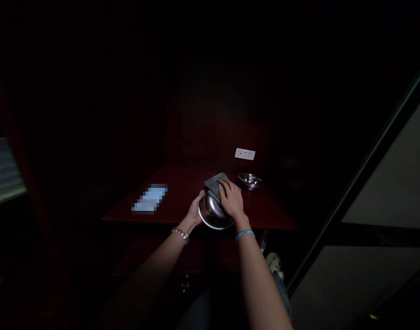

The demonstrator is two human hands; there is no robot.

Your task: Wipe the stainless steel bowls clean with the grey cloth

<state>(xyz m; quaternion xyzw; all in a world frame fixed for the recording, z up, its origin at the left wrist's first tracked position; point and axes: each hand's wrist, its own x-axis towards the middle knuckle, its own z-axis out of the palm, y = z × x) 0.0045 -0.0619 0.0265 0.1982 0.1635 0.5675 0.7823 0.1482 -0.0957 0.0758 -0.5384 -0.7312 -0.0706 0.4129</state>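
Note:
A shiny metal bowl (215, 213) is tilted, its rounded outside facing me, over the front part of the dark red shelf (182, 188). My left hand (195, 210) grips the bowl by its left side, partly hidden behind the rim. Pressed against the upper part of the bowl is a grey cloth (215, 183). My right hand (231, 199) lies over this cloth with its fingers bent, holding it to the metal. More metal bowls, seemingly stacked (250, 181), stand just behind and to the right of my right hand.
A blurred-out light blue rectangle (150, 198) lies on the left of the shelf. On the back wall is a white socket plate (245, 154). Below the shelf sits a drawer with a metal handle (185, 283). A pale clog-like shoe (273, 262) shows at lower right.

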